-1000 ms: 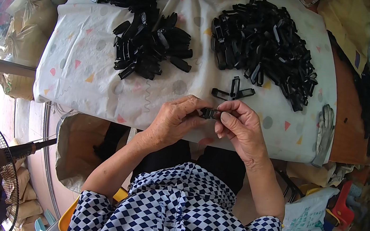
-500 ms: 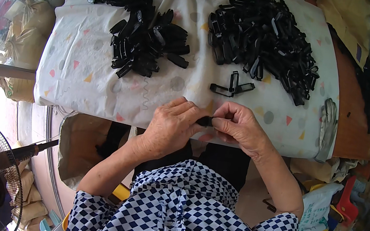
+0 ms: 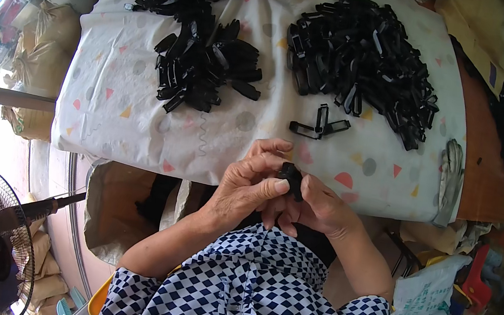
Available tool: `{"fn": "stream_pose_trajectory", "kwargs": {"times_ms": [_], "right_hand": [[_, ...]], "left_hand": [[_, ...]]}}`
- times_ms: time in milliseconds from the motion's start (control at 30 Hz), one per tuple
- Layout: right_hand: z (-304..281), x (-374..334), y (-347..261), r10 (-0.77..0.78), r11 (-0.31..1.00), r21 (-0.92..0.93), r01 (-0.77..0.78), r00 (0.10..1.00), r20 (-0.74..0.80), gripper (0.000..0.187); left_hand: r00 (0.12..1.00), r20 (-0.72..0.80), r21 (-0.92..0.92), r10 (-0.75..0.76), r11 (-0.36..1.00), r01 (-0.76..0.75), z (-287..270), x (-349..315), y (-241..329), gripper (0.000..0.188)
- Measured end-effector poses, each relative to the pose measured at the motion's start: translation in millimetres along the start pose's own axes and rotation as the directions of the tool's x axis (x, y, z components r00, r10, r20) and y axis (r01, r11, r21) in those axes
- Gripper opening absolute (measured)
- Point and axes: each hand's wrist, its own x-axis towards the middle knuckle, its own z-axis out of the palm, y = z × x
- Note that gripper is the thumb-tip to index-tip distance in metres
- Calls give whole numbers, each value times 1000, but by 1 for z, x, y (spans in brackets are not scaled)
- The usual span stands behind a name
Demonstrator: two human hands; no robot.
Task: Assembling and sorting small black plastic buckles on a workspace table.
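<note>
Left hand [image 3: 241, 180] grip pinching small black plastic piece [image 3: 289, 174] between thumb and fingers, at middle of counter's [image 3: 220, 149] near edge; right hand [image 3: 327, 212] beside it, can't tell if its grip pinches too. Loose black frames [image 3: 319, 129] lie farther in, between near edge and right-hand black heap [image 3: 364, 63]; another heap [image 3: 204, 65] sits toward far left corner.

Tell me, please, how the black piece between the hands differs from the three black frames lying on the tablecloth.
The black piece sits between the left hand and right hand; the three black frames lie on the tablecloth. The piece is partly hidden, whereas the frames plainly show open middles. Both are black.
</note>
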Motion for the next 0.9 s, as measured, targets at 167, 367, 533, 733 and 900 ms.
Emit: {"fn": "stream_pose_trajectory", "kwargs": {"times_ms": [167,367,533,733,900], "right_hand": [[-5,8,23,-76,996,-68,64,980,-186,51],[0,17,8,-87,928,-372,-31,951,-296,41],[-11,20,-24,-634,-317,-919,-232,773,23,41],[-32,25,-42,-525,-638,-711,-297,843,119,24],[-44,27,-59,-714,-323,-941,-98,678,174,23]], "left_hand": [[996,-45,-174,-74,983,65,10,-1,2,33],[999,-6,-44,-44,998,44,-11,0,5,28],[932,-85,671,353,712,-208,-49,39,24,12],[903,232,971,362,-143,-192,-67,75,25,29],[913,326,918,246,-314,-243,-68,89,35,23]]}}
